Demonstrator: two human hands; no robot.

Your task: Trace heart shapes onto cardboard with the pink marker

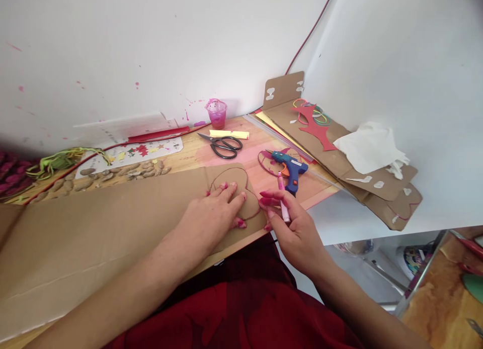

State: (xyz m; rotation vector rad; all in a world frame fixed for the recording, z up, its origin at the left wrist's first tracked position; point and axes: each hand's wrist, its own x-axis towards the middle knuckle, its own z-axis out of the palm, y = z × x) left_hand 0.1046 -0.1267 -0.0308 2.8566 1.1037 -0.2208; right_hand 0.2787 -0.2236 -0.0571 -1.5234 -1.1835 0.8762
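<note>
My left hand (217, 208) lies on a long piece of brown cardboard (124, 223), fingers spread and pressed down. Beneath those fingers is a rounded, heart-like outline (246, 180) drawn in dark red near the cardboard's right end; the hand covers part of it. My right hand (296, 231) is closed around a marker (284, 208) with a pale pink body, its pink end pointing up and away. That hand's thumb and fingertips meet close to the cardboard's right edge; whether they touch it I cannot tell. Just beyond the marker lies a blue glue gun (290, 168).
Black-handled scissors (224, 147) and a pink-stained cup (217, 113) stand behind the cardboard. Peanut shells (139, 172) and green yarn (62, 160) lie at left. Folded cardboard (339, 155) carries red scraps (319, 130) and white tissue (372, 145), overhanging the table's right edge.
</note>
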